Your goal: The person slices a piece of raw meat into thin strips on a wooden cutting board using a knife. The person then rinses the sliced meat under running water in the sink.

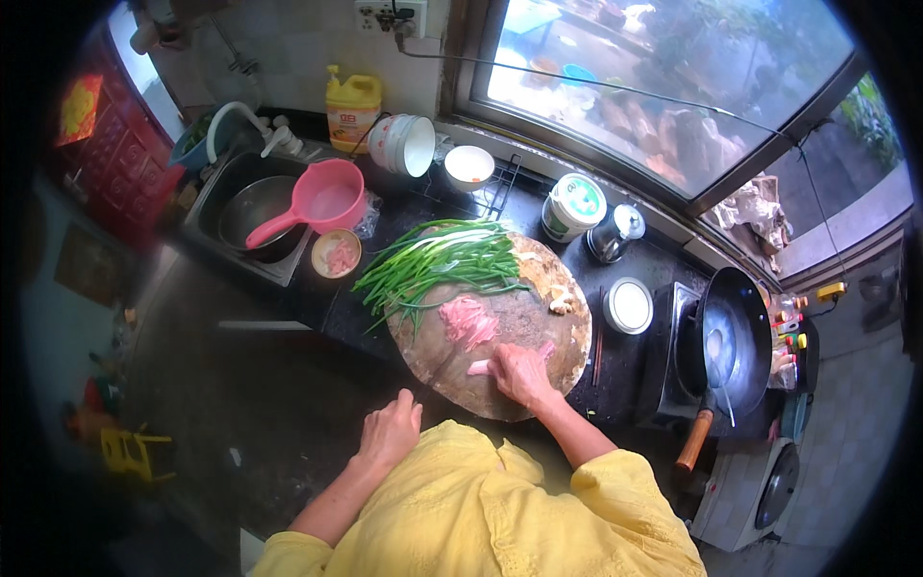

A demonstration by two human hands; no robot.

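Note:
On the round wooden chopping board (433,357) lies a heap of thinly sliced raw meat (469,321). My right hand (520,373) is closed over a pale pink piece of meat (479,368) near the board's front edge. A bit of pink shows past the far side of that hand, and what lies beneath the palm is hidden. My left hand (389,427) hangs off the board to its lower left, fingers curled, with nothing visible in it. A large bunch of green scallions (447,263) covers the board's back left. Knobbly pieces that look like ginger (559,299) rest at the right.
Left of the board stand a small bowl of meat (337,253), a pink dipper (328,195) and the sink (209,216). Chopsticks (598,339), a lidded white container (628,306) and a wok (739,339) on a stove are to the right. A white tub (573,209) stands behind.

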